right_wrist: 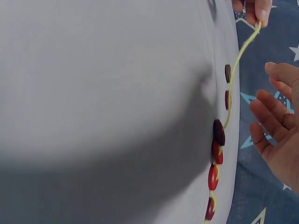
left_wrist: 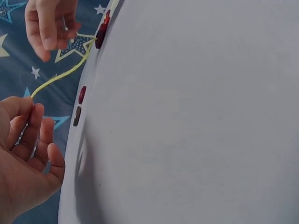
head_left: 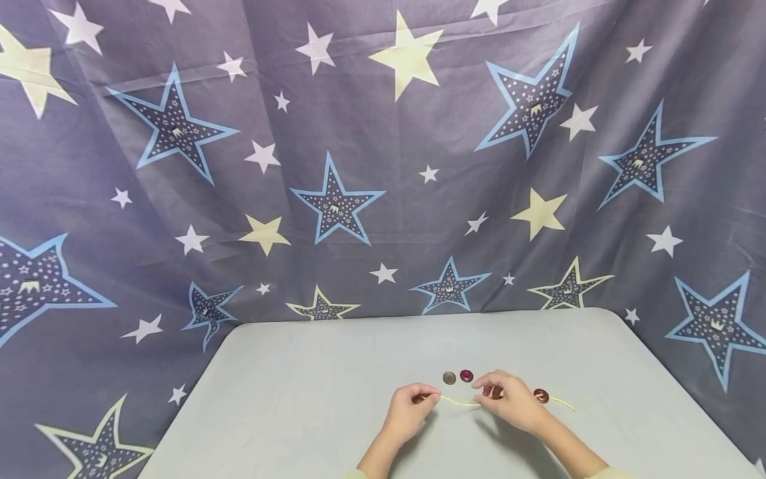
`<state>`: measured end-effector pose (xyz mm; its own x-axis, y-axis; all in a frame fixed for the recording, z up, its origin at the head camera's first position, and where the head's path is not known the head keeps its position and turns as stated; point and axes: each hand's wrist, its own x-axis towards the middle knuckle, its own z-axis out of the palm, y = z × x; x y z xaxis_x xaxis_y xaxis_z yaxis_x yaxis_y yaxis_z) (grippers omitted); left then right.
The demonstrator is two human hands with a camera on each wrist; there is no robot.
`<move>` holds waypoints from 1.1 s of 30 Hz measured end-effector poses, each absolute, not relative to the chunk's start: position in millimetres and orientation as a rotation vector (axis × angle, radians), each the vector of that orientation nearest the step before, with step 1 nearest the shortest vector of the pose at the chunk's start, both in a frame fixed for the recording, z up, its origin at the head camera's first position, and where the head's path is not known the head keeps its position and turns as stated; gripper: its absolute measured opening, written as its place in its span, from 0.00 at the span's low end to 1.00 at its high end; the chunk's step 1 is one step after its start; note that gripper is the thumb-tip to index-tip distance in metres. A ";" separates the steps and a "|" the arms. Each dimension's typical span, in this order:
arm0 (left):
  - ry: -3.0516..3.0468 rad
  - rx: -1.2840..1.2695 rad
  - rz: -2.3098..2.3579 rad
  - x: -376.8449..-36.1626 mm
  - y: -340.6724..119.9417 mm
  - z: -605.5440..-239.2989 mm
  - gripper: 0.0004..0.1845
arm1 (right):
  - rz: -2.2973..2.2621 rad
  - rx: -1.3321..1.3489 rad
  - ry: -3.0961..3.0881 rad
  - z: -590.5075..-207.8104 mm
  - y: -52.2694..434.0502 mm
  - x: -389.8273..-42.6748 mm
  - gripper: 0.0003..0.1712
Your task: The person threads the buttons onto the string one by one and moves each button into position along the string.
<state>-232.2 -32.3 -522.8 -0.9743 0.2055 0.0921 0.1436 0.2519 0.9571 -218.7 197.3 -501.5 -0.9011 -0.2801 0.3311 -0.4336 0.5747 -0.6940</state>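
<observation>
My left hand pinches one end of a yellow cord between thumb and forefinger. From there the cord slants down to a dark red button threaded on it. Behind that one, several more red buttons hang along the cord in a row on the table. My right hand hovers over the threaded row with fingers loosely bent and apart, holding nothing; in the head view it hides most of the row. Past its wrist, another threaded button shows, with the cord's far tail beyond it.
Two loose buttons, a brown one and a dark red one, lie just beyond the hands. The table has a pale cover, and a grey curtain with stars hangs behind its back edge.
</observation>
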 end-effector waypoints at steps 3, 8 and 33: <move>2.447 0.377 1.874 -232.1 -30.7 -522.0 0.08 | 1.235 0.609 -2.639 -503.2 192.2 -219.0 0.09; 2.460 0.405 1.885 -233.5 -27.8 -521.3 0.08 | 1.263 0.615 -2.645 -503.8 184.4 -219.5 0.10; 2.454 0.412 1.884 -219.1 -16.1 -492.5 0.07 | 1.414 0.608 -2.662 -506.0 163.0 -223.7 0.09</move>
<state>-219.1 -16.1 -492.5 -0.9650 0.2200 0.1427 0.1948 0.2367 0.9519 -223.7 163.0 -506.0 -0.9197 -0.3109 0.2397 -0.3726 0.4994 -0.7821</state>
